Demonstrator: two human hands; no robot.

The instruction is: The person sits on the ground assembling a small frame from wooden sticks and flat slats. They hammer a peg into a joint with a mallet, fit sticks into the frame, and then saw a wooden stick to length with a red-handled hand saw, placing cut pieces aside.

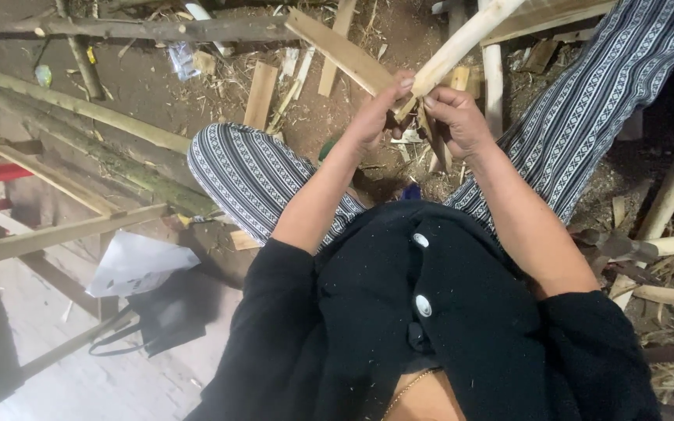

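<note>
A black top with round buttons (423, 305) fills the bottom of the view, closest of all. Two bare arms reach out from its pushed-up sleeves and come together in front of the body, above the striped trousers (255, 175). The knees are spread wide apart.

The left hand (376, 117) is bent at the wrist, and its fingers are curled shut around the low end of a flat wooden slat (341, 53). The slat points up and to the left. The right hand (454, 117) sits just beside it, almost touching it. Its fingers are closed on the low end of a pale round stick (462, 43). That stick points up and to the right. The two pieces of wood meet between the hands like a letter V.

Below them is a dirt floor (157, 86) with wood scraps and straw. Long bamboo poles (79, 105) lie to the left. A white paper (134, 261) rests on a black bag (169, 316).
</note>
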